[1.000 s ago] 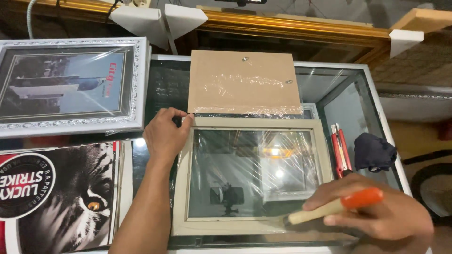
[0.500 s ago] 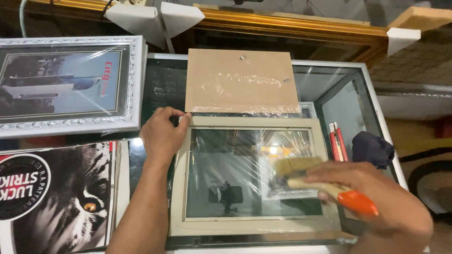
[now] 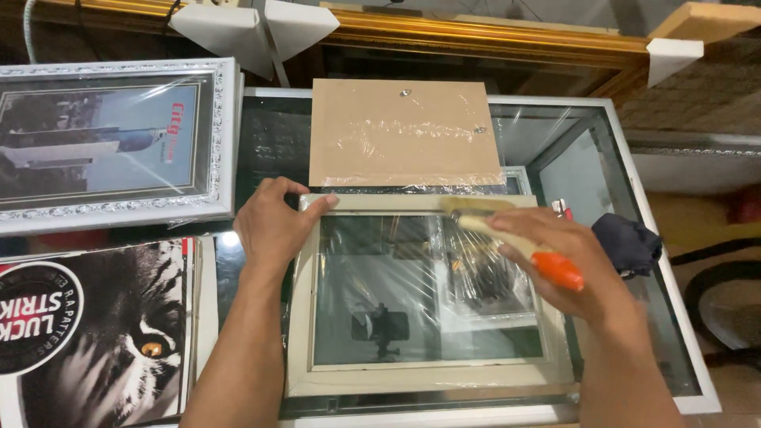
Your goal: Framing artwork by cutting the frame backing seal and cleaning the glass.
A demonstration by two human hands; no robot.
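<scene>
A cream picture frame [image 3: 428,379] with a glass pane lies flat on a glass-topped table [image 3: 674,380]. My left hand [image 3: 273,226] presses down on the frame's upper left corner. My right hand [image 3: 567,261] holds a paintbrush [image 3: 507,230] with a pale wooden handle and an orange end. Its bristles rest on the frame's top edge, right of the middle. Crinkled clear plastic film [image 3: 483,277] lies on the glass under the brush.
A brown backing board [image 3: 400,131] wrapped in film lies just beyond the frame. A silver ornate framed picture [image 3: 111,143] sits at the left, a tiger poster [image 3: 103,333] below it. A dark cloth [image 3: 630,242] and a red tool [image 3: 560,208] lie at the right.
My right hand has swept the brush from the frame's lower right edge up across the glass to its top edge. My left hand has stayed on the corner.
</scene>
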